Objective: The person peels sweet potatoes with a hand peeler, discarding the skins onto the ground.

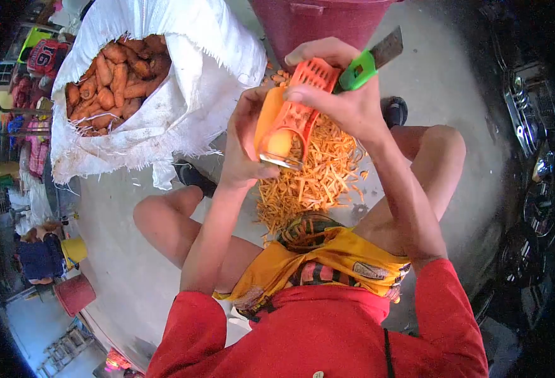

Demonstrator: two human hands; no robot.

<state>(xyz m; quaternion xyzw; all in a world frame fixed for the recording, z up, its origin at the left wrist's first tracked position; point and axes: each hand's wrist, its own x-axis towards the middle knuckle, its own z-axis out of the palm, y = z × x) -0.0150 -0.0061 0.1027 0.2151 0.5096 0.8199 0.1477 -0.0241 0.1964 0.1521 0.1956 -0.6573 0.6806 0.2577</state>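
Observation:
My left hand (241, 142) is closed around a peeled orange carrot (268, 118), which lies against a peeler. The peeler (297, 114) is orange-red plastic with slots in its upper part and a metal blade at its lower end. My right hand (354, 107) grips the peeler, thumb across its front. A knife (358, 71) with a bright green handle is also at the right hand, its stained blade pointing up and right. Below both hands lies a heap of orange peelings (315, 176), partly hidden by the hands.
A white woven sack (214, 69) full of unpeeled carrots (117, 82) stands open at the left. A dark red tub (321, 25) is straight ahead. Small carrot pieces (280, 78) lie near it on the concrete floor (441, 82). Metal kitchenware (523, 120) lines the right side.

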